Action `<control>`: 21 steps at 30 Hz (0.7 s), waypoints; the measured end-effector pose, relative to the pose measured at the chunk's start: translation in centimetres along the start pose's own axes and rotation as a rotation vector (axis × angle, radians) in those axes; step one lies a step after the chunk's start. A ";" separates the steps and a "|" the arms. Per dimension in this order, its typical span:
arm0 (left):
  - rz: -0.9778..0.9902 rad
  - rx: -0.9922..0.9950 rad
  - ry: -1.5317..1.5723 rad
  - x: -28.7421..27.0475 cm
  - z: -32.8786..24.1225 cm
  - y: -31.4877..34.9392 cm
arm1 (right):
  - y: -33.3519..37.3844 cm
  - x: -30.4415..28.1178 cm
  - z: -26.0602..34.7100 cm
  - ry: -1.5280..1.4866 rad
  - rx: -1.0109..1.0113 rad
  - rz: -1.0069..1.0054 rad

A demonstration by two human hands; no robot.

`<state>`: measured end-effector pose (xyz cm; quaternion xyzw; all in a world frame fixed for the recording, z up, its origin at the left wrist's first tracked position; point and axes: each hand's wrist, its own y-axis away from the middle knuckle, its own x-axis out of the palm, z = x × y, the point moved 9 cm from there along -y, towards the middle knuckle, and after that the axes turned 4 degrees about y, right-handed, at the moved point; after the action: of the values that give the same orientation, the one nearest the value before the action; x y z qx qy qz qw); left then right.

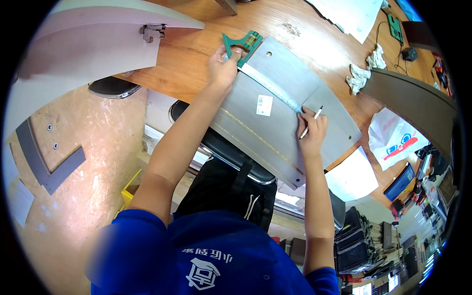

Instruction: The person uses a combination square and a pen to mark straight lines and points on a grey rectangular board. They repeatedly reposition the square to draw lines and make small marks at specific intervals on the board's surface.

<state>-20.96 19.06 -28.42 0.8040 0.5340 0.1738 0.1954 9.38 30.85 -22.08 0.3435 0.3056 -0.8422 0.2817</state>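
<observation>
A grey flat panel [290,64] with small holes near its corners lies aslant on the wooden table in front of me. Across it rests a combination square, its steel rule [273,88] flat on the panel and its green head [250,43] at the panel's far left edge. My left hand [225,66] is closed around that green head. At the rule's other end, my right hand [312,129] holds a white pen [311,123] while its fingertips touch the rule's tip. A white label [264,105] is stuck on the panel between my hands.
Crumpled tissues [359,78] and a white plastic bag [393,135] lie to the right, near a dark upright board [413,96]. A paper sheet [353,174] sits by the panel's right corner. At left stands a pale curved panel [98,54]; a black stool [115,87] is below the table edge.
</observation>
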 end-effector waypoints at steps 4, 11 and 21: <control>0.015 0.072 -0.018 0.0 0.0 -0.1 | 0.1 0.0 -0.2 -0.007 0.008 -0.001; 0.024 0.050 0.110 -0.1 0.9 -0.5 | 0.1 0.1 -0.1 0.007 0.017 0.012; -0.079 0.092 0.002 0.0 0.6 0.0 | 0.1 -0.1 0.1 0.014 0.005 -0.009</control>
<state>-20.66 18.92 -28.90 0.7903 0.5729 0.1418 0.1646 9.45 30.75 -21.96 0.3484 0.3071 -0.8419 0.2748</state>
